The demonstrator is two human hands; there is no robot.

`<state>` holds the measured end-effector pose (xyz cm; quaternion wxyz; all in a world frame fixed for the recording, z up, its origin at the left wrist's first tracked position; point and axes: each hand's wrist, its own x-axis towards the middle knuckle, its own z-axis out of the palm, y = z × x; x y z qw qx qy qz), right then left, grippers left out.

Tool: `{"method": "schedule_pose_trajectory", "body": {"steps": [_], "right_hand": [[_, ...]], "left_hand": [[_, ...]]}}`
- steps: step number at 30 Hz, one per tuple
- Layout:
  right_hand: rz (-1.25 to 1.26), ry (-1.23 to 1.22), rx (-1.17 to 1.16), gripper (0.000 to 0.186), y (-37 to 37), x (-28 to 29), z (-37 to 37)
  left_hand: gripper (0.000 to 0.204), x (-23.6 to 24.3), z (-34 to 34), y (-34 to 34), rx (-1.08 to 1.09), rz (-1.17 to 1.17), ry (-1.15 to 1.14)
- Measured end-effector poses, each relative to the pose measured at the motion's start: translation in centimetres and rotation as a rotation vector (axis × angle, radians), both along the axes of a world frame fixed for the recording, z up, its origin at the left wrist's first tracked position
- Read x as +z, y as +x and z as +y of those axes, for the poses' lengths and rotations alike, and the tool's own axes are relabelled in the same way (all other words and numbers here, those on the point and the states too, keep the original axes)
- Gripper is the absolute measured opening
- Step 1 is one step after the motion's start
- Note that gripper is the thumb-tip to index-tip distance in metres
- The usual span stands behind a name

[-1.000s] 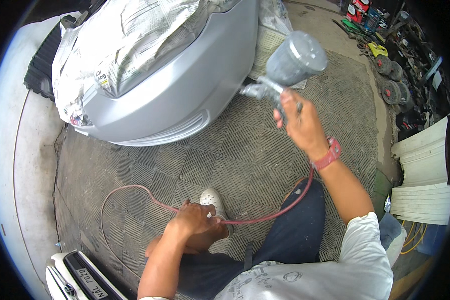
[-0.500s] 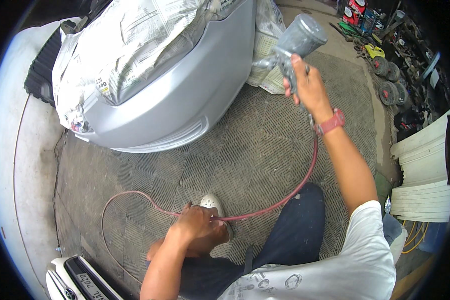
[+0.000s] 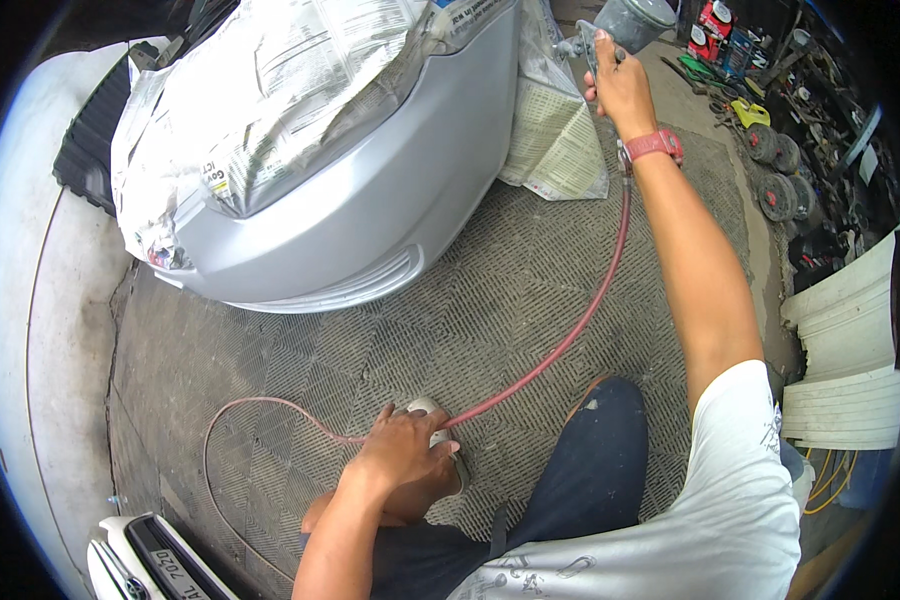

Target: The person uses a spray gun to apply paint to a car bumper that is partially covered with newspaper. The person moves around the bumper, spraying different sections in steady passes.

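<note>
My right hand [image 3: 622,92] is raised at arm's length, wrapped round the handle of a paint spray gun [image 3: 634,22] with a grey cup on top. The gun points left, near the far end of a silver car bumper [image 3: 360,190]. A red air hose [image 3: 588,322] hangs from the gun's handle and curves down to my left hand [image 3: 400,448]. That hand, low over my shoe, is closed loosely round the hose; the palm side is hidden. Newspaper [image 3: 290,90] covers the car above the bumper, and another sheet [image 3: 560,145] hangs past its far end.
The hose loops left over the ridged floor [image 3: 310,350]. A white wall [image 3: 70,310] stands on the left, with a white car front [image 3: 155,565] at lower left. Dumbbell-like weights [image 3: 778,170], a yellow bottle [image 3: 752,112] and assorted tools line the right side. White corrugated panels [image 3: 845,340] stand nearer.
My right hand has moved farther away and slightly right with the spray gun, stretching the hose out. My left hand has shifted slightly right, and its fingers have loosened a little.
</note>
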<state>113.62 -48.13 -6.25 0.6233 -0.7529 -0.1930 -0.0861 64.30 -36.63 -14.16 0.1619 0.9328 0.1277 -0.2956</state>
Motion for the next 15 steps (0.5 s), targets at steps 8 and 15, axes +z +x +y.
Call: {"method": "schedule_pose_trajectory", "body": {"steps": [8, 15], "right_hand": [[-0.034, -0.052, 0.349, 0.064, -10.2, -0.2, -3.4], [0.078, -0.074, 0.716, 0.063, -17.8, 0.9, -5.2]], "left_hand": [[0.051, -0.3, -0.3, 0.4, -0.002, 0.182, -0.037], [0.055, -1.4, -0.6, 0.3, -0.009, 0.233, -0.004]]}}
